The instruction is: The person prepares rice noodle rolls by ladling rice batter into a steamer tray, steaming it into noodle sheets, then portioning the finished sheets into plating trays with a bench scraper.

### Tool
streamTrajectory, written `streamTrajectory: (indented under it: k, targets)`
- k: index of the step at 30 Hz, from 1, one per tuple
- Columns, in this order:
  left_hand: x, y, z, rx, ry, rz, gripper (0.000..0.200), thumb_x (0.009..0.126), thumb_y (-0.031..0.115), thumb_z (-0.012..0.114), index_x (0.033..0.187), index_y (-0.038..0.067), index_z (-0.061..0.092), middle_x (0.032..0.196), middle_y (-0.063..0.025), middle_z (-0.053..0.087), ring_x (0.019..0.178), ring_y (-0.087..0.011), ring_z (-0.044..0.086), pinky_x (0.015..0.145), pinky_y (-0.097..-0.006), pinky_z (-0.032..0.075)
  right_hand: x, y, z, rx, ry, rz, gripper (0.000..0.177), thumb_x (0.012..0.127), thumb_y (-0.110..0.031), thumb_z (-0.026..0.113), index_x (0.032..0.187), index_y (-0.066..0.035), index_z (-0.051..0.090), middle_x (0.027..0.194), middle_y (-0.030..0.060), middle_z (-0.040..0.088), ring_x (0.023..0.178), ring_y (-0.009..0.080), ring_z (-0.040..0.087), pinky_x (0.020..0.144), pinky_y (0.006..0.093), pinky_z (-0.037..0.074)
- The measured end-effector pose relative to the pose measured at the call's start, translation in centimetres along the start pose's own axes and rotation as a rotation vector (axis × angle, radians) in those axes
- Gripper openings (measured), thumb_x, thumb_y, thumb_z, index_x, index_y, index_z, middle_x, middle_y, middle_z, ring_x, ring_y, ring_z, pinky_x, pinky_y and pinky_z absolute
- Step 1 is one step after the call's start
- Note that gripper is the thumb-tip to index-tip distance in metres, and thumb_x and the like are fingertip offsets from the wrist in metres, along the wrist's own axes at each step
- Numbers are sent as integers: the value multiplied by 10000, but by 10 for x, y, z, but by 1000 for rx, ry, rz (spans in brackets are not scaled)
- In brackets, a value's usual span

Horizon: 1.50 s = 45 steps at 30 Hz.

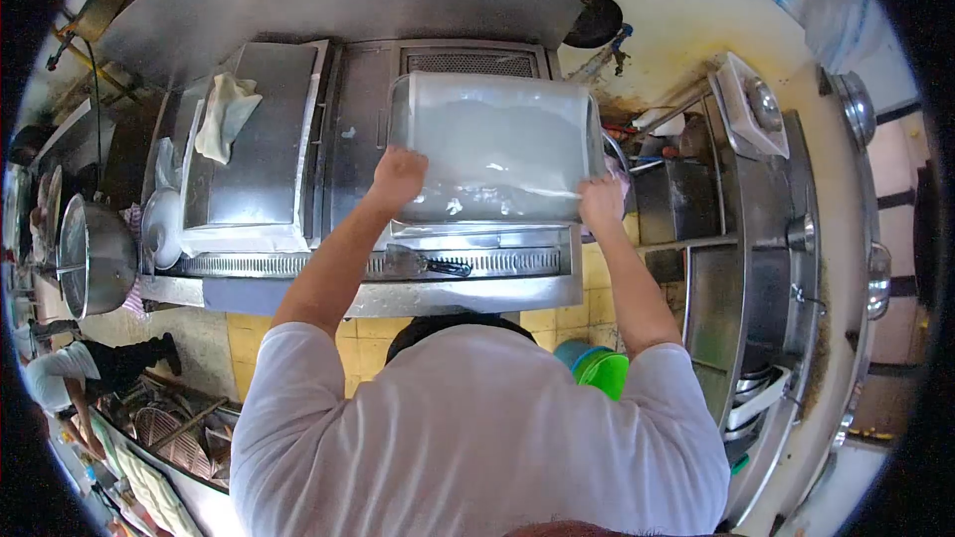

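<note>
A large rectangular tray point(497, 144) with a pale, cloudy surface, seemingly covered by clear film, lies on the steel counter in front of me. My left hand point(400, 177) is closed at its left edge, near the lower corner. At the lower right corner my right hand point(601, 203) is closed too, with a thin whitish edge, perhaps film, between its fingers. A scraper with a black handle point(448, 267) rests in the slotted channel along the counter's front. Left of the tray, a cream cloth point(228, 117) lies on a flat steel griddle point(261, 149).
A big metal bowl point(97, 257) stands at the far left. Another person point(62, 376) bends over at the lower left. Green bins point(602, 372) sit on the floor by my right side. Steel shelving point(716, 298) runs along the right, and a black pan point(594, 22) hangs behind.
</note>
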State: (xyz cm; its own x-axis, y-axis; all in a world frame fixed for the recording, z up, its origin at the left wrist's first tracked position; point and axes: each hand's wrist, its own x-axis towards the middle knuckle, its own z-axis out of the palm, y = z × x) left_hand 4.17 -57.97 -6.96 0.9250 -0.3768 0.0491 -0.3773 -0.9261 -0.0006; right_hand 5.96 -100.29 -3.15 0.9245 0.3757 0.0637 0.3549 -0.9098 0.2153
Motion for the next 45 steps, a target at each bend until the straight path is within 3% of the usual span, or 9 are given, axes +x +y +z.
streamTrajectory:
  k: [5,8,10,12,18,23,26,36,45]
  targets:
    - [-20,18,-8,-26,-97,-45,130,849,179,569,850,112,680,939,-100,699,982,-295,658,855,-462,481,-7,-19,-16,-6,-357,159,149,779,-133,648,864,-66,750,971,132,726,1007,298,670,907,429,505]
    - [-38,32,-40,-165,-46,-142,145,850,193,605,906,99,700,965,-133,695,978,-331,659,861,-481,491,-16,-35,-30,147,-159,100,178,833,-163,625,865,-36,745,977,159,721,1026,333,662,931,435,502]
    - [-59,48,-51,-279,16,-241,180,846,209,631,953,90,713,972,-156,690,956,-361,663,870,-495,499,-22,-55,-44,379,-228,78,210,853,-191,623,896,-20,737,1007,177,711,1034,359,649,937,449,496]
    - [-90,61,-44,-463,223,-382,232,832,214,676,1009,70,720,1010,-162,678,1022,-349,632,915,-476,488,-30,-79,-44,620,-309,28,246,872,-218,622,927,-3,729,1038,195,701,1041,386,636,942,462,490]
    - [-242,156,-63,-633,276,-960,220,857,-6,584,966,100,743,957,-176,613,901,-382,635,821,-464,533,-27,-165,-30,732,-54,-507,440,867,-231,648,1207,44,601,1175,259,632,1115,437,579,978,495,459]
    - [-346,219,-46,-615,305,-1372,184,892,104,607,1028,85,729,1068,-186,676,947,-361,674,817,-447,548,1,-210,-33,679,-205,-617,558,872,-253,672,1297,80,532,1248,292,598,1171,459,552,1029,492,440]
    - [-379,246,-53,-654,399,-1547,185,919,118,612,1039,40,731,987,-187,690,886,-347,689,806,-426,554,4,-224,-30,603,-220,-625,615,863,-269,681,1335,81,499,1281,297,580,1194,459,541,1043,500,428]
    - [-441,230,-67,-761,528,-1636,240,910,210,644,1057,37,723,1071,-192,688,951,-373,674,864,-436,545,5,-249,-35,558,-197,-533,571,826,-209,686,1294,85,542,1220,317,600,1191,461,540,1048,503,416]
    - [-575,191,-55,-586,697,-1582,202,900,162,651,1050,52,727,1068,-170,683,923,-325,678,829,-407,550,-77,-436,-103,707,-157,-809,559,823,-184,690,1305,54,535,1346,271,514,1265,428,473,1106,484,354]
